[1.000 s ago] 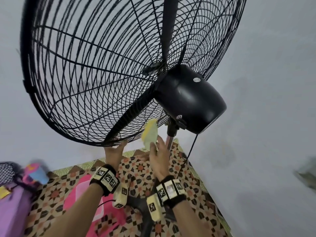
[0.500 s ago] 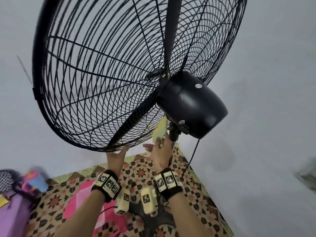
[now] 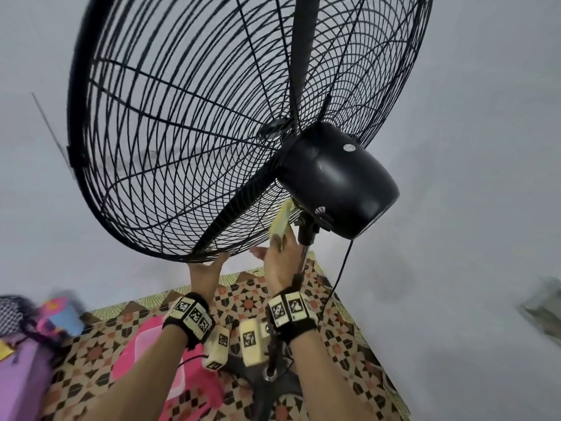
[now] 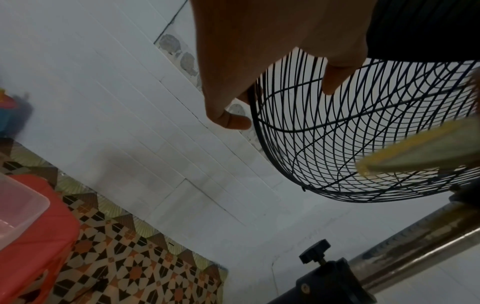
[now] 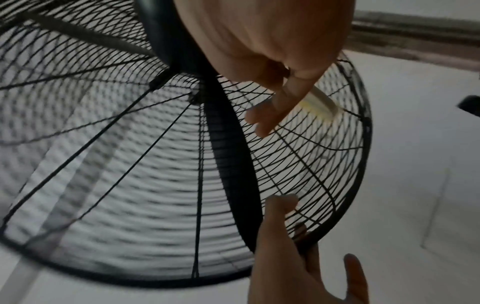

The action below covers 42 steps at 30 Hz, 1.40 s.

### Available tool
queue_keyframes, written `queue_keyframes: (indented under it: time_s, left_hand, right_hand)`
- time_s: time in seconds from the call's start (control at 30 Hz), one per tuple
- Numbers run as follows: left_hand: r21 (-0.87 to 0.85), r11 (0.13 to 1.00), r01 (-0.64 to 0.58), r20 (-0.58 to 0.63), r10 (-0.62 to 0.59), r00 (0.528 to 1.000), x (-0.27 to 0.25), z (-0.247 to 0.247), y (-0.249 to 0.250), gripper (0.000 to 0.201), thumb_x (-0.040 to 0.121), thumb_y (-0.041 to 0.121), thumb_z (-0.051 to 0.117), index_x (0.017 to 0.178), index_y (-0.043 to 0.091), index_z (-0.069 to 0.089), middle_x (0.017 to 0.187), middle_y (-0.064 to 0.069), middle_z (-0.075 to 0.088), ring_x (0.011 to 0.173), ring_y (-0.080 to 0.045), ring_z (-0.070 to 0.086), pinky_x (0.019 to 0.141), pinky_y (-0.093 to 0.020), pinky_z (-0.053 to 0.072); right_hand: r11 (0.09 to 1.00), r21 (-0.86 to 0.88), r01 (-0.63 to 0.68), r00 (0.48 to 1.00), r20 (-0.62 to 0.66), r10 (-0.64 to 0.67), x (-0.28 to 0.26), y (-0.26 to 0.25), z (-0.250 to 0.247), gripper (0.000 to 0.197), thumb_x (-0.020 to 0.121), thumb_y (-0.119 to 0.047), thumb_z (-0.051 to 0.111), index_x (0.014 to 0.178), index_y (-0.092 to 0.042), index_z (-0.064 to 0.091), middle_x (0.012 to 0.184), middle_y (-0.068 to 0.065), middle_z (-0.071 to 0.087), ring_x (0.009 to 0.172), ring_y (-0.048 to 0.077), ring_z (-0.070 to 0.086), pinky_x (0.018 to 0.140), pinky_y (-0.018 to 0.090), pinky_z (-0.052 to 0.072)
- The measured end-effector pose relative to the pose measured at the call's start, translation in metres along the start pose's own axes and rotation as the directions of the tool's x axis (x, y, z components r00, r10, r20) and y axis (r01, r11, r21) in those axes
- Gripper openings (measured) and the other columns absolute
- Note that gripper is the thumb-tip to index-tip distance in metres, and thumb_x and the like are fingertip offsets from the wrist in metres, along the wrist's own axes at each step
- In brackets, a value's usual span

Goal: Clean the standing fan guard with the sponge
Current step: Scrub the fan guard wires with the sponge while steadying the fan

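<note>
Right hand (image 3: 280, 262) is gripping the sponge (image 3: 281, 222), thumb and fingers pinching its lower end, and is pressing the yellow slab edge-on against the rear wires of the fan guard (image 3: 188, 123), just left of the motor housing (image 3: 337, 180). Left hand (image 3: 206, 270) is lying open, fingers straight, bracing the bottom rim of the guard from below; fingertips are touching the rim, not curling round it.

Risks, as I am judging them from here:
- The sponge is being held by one end only. A hard stroke could be bending it or snagging it on a wire and pulling it out of the pinch.
- The open left hand is only propping the rim. A strong push from the right could be tilting the fan head, or rocking the whole fan on its pole (image 3: 303, 256).
- The cord (image 3: 341, 268) is hanging just right of the right wrist; a wide sweep could be catching it.
- Fingertips are sitting close to the gaps in the wires; a slip could be driving them through toward the blade (image 3: 300, 53).

Hard to make out:
- Whether the sponge is wet or dry, and which wires are already clean.
- The fan's base is mostly hidden behind the forearms.
- The right wrist view is blurring badly on its left half; the sponge (image 5: 322, 102) is showing there only as a pale strip behind the fingers (image 5: 267, 121).
- In the left wrist view the sponge (image 4: 420, 148) is cut off at the right edge.
- Objects on the patterned floor (image 3: 343, 326) at far left are smeared beyond naming.
</note>
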<state>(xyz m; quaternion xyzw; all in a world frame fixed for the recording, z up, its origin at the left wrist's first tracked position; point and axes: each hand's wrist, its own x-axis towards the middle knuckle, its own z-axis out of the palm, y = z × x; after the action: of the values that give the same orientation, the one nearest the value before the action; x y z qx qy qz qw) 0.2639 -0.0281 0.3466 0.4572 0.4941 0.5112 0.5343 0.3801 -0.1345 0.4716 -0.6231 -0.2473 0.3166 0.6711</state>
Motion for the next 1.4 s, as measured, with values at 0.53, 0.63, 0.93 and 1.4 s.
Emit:
queue_keyframes:
  time_s: [0.53,0.63,0.93,1.4]
  left_hand:
    - [-0.001,0.999,0.041,-0.005,-0.042,0.999,0.000,-0.002,-0.004,0.096,0.066,0.054,0.087,0.148,0.023,0.047,0.145,-0.001,0.057,0.129,-0.026,0.057,0.108,-0.056,0.050]
    - [0.011,0.999,0.047,-0.004,-0.047,0.999,0.000,0.001,-0.007,0.087,0.079,0.041,0.088,0.151,0.019,0.043,0.148,-0.007,0.054,0.130,-0.031,0.055,0.092,-0.041,0.056]
    - [0.007,0.998,0.055,-0.004,-0.055,0.998,0.001,-0.002,-0.003,0.086,0.084,0.034,0.087,0.152,0.022,0.036,0.152,-0.004,0.049,0.134,-0.030,0.052,0.107,-0.052,0.050]
    - [0.028,0.997,0.069,0.016,-0.070,0.997,0.002,-0.002,-0.001,0.081,0.089,0.026,0.083,0.153,0.016,0.035,0.149,-0.002,0.046,0.130,-0.028,0.051,0.061,-0.018,0.055]
  right_hand:
    - [0.973,-0.112,0.202,0.974,0.129,-0.187,-0.025,0.013,-0.008,0.042,0.110,-0.016,0.047,0.152,-0.021,0.046,0.132,-0.004,0.059,0.071,0.016,0.075,0.056,0.026,0.060]
    - [0.978,-0.107,0.180,0.984,0.025,-0.178,-0.016,0.009,-0.009,0.046,0.109,-0.012,0.045,0.154,-0.021,0.043,0.120,-0.020,0.054,0.078,0.018,0.077,0.061,0.029,0.063]
    - [0.959,-0.170,0.227,0.971,0.112,-0.210,-0.020,0.005,-0.011,0.042,0.110,-0.016,0.046,0.151,-0.020,0.047,0.089,-0.020,0.070,0.060,0.018,0.072,0.054,0.029,0.060]
    - [0.920,-0.180,0.349,0.937,0.082,-0.339,-0.031,0.014,-0.003,0.043,0.110,-0.014,0.047,0.152,-0.024,0.048,0.101,-0.028,0.061,0.054,0.017,0.070,0.051,0.029,0.060]
